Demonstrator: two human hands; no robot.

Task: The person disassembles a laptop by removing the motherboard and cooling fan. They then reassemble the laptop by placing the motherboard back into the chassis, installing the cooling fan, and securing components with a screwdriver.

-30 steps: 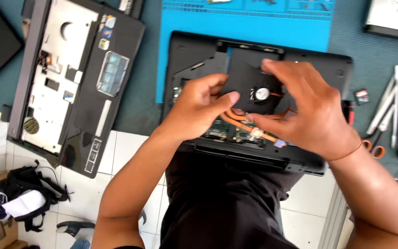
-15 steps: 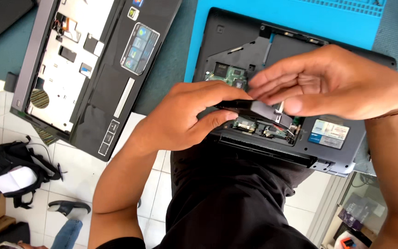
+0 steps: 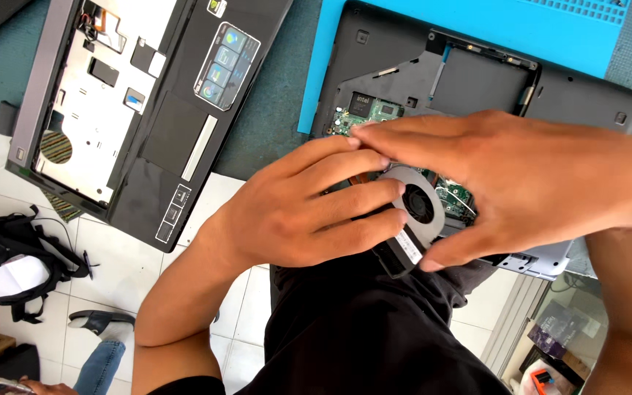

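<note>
An opened black laptop base (image 3: 579, 84) lies on a blue mat (image 3: 477, 22), its green circuit board (image 3: 374, 113) exposed. Both hands grip a round cooling fan (image 3: 420, 205) in a metal housing with a black block at its lower end, lifted over the laptop's near edge. My left hand (image 3: 309, 205) wraps its fingers over the fan's left side. My right hand (image 3: 506, 175) covers it from the right, thumb under its lower edge. Part of the fan and the board beneath are hidden by the hands.
A detached laptop palm-rest cover (image 3: 140, 102) lies upside down at the left on the teal table (image 3: 272, 124). Below the table edge are white floor tiles, a black backpack (image 3: 16, 256), another person's shoe (image 3: 100, 322) and my black trousers (image 3: 360, 329).
The view has moved closer and shifted. The fan assembly, earlier seated in the laptop under my fingers, is now lifted towards the near edge in both hands.
</note>
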